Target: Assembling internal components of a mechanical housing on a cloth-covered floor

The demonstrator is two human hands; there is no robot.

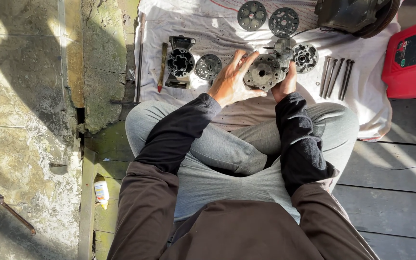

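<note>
- From the head camera I see my left hand [231, 79] with fingers spread, palm and thumb pressed against the left side of a round metal part [264, 72] that has a hole in its middle.
- My right hand [286, 83] cups the same part from below and from the right; its fingers are hidden behind the metal, so I cannot tell how tightly they close.
- The part hangs between both hands, above a white cloth [362, 96] spread on the ground ahead of my crossed legs.
- Just left of my left hand lies a small round disc [208, 66], and beyond it a metal housing [180, 61] with a star-shaped bore, then a thin tool with a red tip [162, 67].
- Just right of the grip sits a geared round piece [305, 57], and further right a row of long bolts [335, 76].
- Beyond the grip, two perforated discs [267, 18] lie side by side.
- Far right stands a red container [412, 58].
</note>
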